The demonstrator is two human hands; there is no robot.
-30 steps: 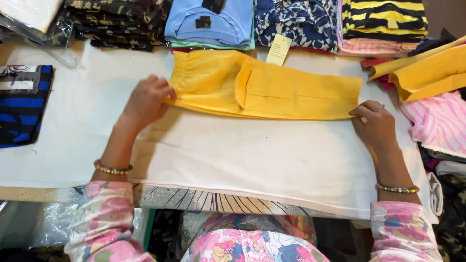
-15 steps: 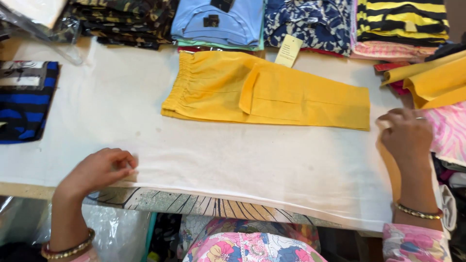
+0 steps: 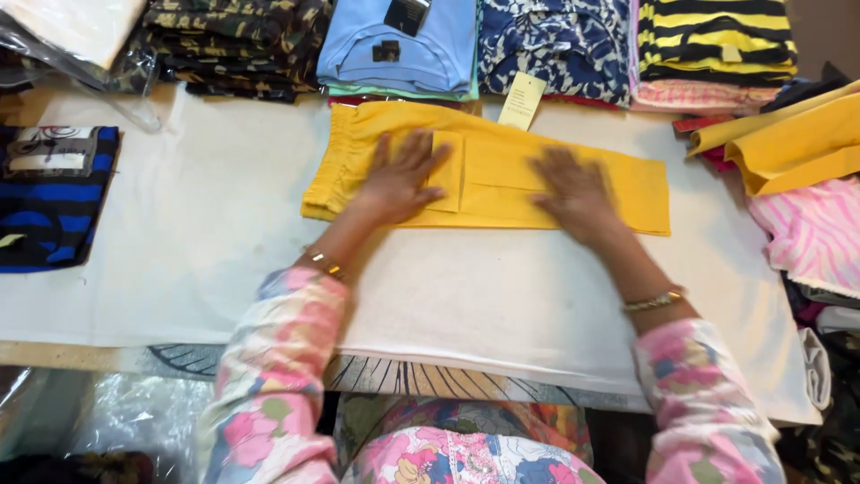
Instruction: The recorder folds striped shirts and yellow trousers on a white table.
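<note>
Yellow trousers [image 3: 502, 170] under both flat hands, folded stacks [image 3: 403, 45] behind.

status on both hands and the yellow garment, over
Left hand flat, open, on folded yellow garment. Right hand flat, open, on it too. Garment lies on white cloth. Paper tag at its far edge.

Both hands now lie flat on the folded yellow trousers [image 3: 488, 175], where a moment earlier they were off the garment. The left hand [image 3: 400, 177], before at the near edge of the bench, presses the waistband end; the right hand [image 3: 573, 190], earlier beside the leg end, rests mid-garment with fingers spread.
</note>
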